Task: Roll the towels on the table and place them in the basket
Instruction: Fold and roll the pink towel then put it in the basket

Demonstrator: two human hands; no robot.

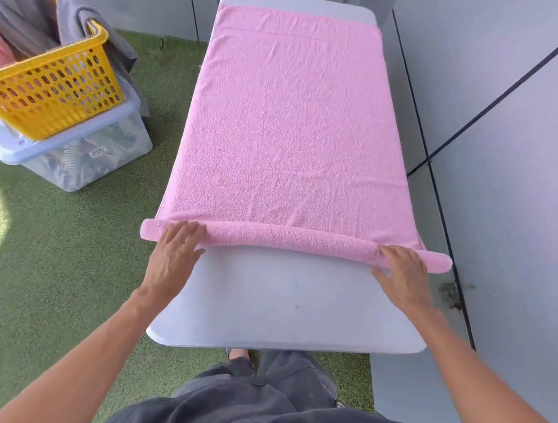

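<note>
Both the left hand [174, 251] and right hand [403, 273] press flat, fingers straight, on the rolled near edge of the fluffy pink terry towel [291, 131] spread over the white plastic table [286, 302].

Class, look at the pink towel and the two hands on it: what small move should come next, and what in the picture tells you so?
Probably push the roll forward another turn, both hands together. Only a thin roll has formed at the near end of the pink towel; most still lies flat on the table. The left hand and right hand rest on it with straight fingers, one near each end.
</note>
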